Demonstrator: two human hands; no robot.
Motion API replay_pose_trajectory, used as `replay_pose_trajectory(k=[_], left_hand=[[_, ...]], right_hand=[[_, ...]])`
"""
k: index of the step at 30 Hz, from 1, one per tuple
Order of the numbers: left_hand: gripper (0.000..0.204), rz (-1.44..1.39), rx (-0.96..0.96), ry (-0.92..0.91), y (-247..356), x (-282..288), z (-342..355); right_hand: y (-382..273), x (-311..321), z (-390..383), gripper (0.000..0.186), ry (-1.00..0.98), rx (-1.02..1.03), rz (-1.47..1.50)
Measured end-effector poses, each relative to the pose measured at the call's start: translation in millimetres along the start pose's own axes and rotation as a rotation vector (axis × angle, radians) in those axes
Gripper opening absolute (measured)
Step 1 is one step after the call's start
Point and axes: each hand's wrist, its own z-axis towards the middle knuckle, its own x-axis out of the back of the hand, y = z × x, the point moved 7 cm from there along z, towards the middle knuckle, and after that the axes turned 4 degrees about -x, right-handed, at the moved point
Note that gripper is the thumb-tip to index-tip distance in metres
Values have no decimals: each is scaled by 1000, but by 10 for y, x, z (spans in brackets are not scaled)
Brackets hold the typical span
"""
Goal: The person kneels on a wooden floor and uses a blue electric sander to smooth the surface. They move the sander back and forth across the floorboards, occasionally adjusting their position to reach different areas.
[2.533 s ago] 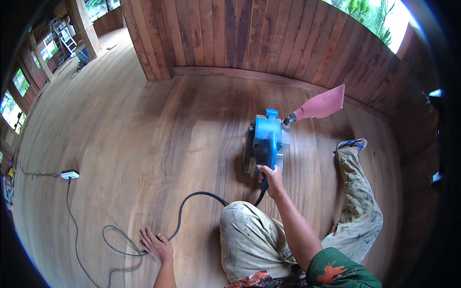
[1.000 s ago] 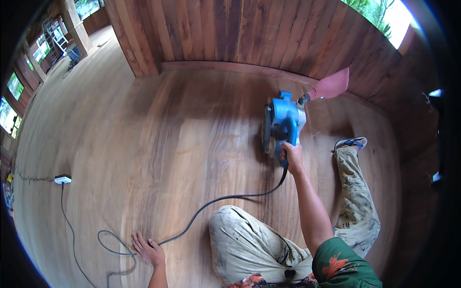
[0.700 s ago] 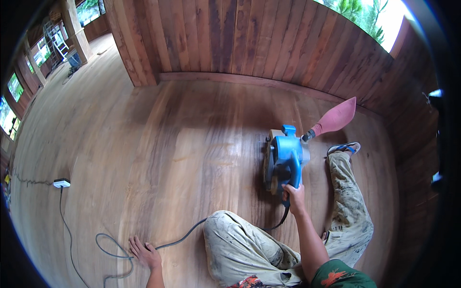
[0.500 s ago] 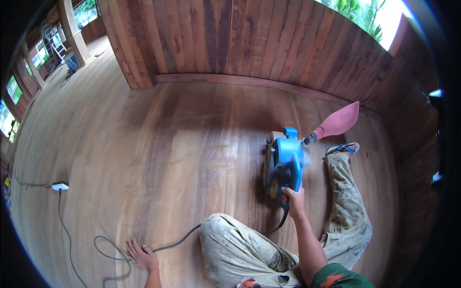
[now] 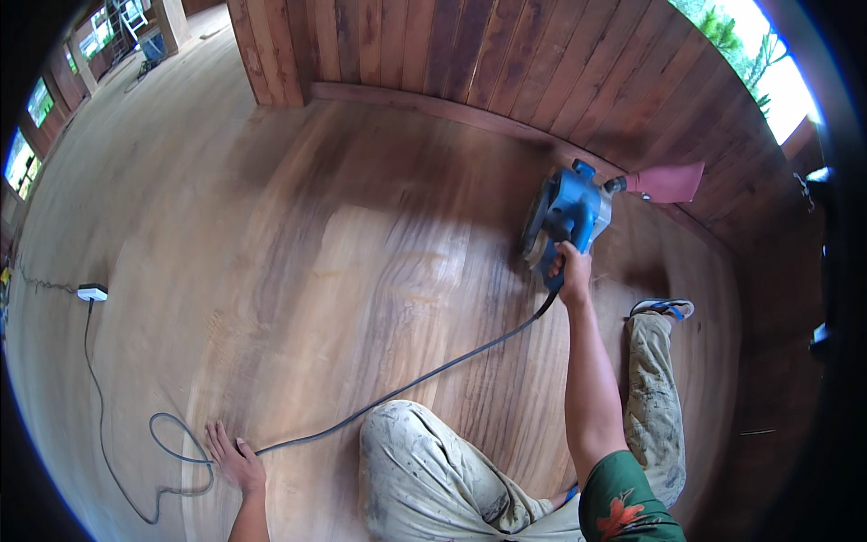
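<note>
My right hand (image 5: 573,272) is wrapped round the rear handle of a blue belt sander (image 5: 569,212), which rests on the wooden floor (image 5: 361,271) close to the wall. A pink dust bag (image 5: 666,183) sticks out from the sander's right side, near the baseboard. From the handle a dark power cord (image 5: 424,375) runs back past my knee to the lower left. There my left hand (image 5: 234,457) lies flat on the boards, fingers spread, beside the looped cord. It holds nothing; whether the palm touches the cord is hidden.
A white power socket block (image 5: 92,292) sits on the floor at left, with the cord plugged in. Plank wall (image 5: 506,63) and baseboard (image 5: 433,106) bound the far side. My bent leg (image 5: 433,470) and sandalled foot (image 5: 664,309) are close by. A bucket (image 5: 154,47) stands far left.
My right hand has pushed the sander forward and slightly right, toward the wall. The cord has drawn out straighter behind it. My left hand stays flat on the floor; the view has shifted.
</note>
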Motion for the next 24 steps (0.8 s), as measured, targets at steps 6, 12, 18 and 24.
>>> replay_pose_trajectory(k=[6,12,18,24], left_hand=[[58,6,-18,25,18,36,-10],[58,8,-13,30,18,47,-21],[54,54,-10,-4,23,42,12],[52,-207,241,-29,491,-130,577]], right_hand=[[-226,-189,592,18,-12,69,-1],[-249,-67,616,16,-4,71,-22],[23,335,-106,22,-43,83,-64],[332,883,-1197,29,-85,5,-97]])
